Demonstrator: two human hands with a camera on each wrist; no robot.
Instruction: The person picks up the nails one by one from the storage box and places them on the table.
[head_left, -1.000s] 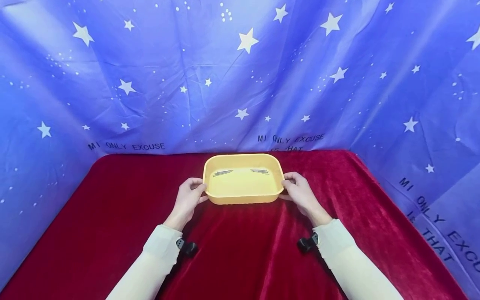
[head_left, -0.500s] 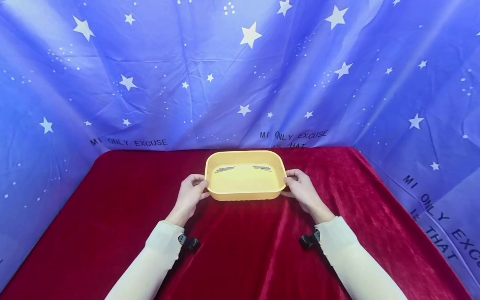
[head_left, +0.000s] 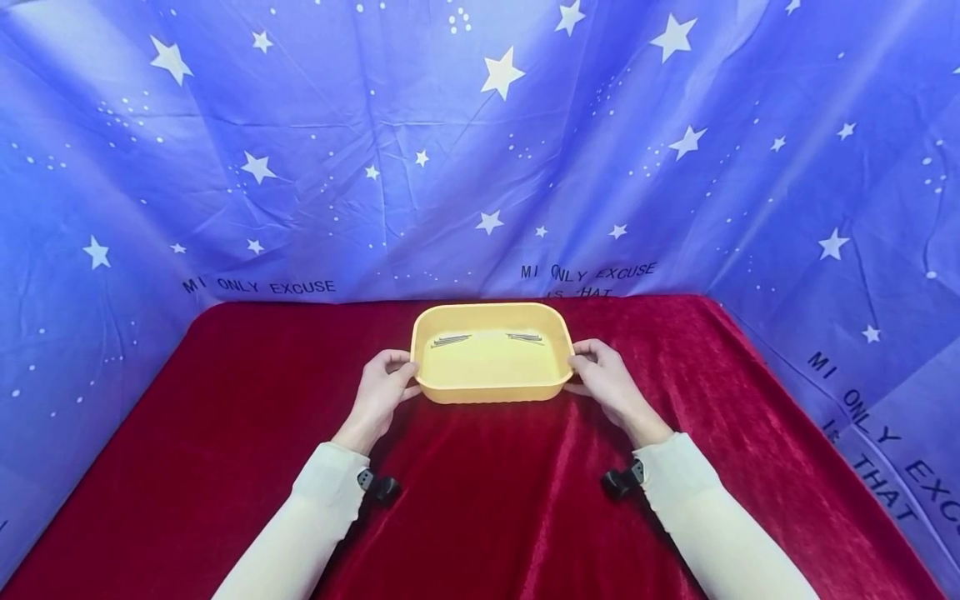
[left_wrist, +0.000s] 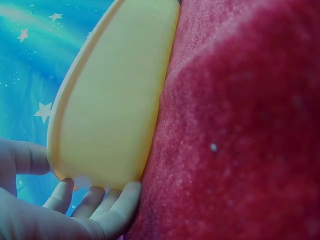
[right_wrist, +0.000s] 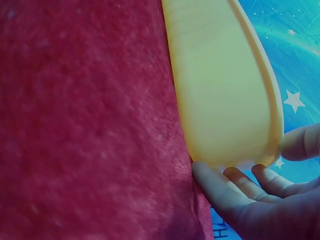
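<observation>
A yellow rectangular tray with rounded corners and raised walls is at the far middle of the red cloth. Two small bunches of thin grey metal pieces that look like nails lie inside it, one bunch toward the left and the other toward the right. My left hand grips the left end, thumb at the rim and fingers against the end wall. The right hand holds the opposite end the same way. Both wrist views show the tray's outer wall close along the cloth, lowest fingertips at its bottom edge.
Red velvet-like cloth covers the table. Behind and beside it hang blue curtains with white stars and printed lettering. A small black device sits at each wrist, over pale sleeves.
The head view shifted slightly, so the whole scene sits a little further right and higher than a second ago. Both hands keep their hold, and the tray stays in place on the cloth.
</observation>
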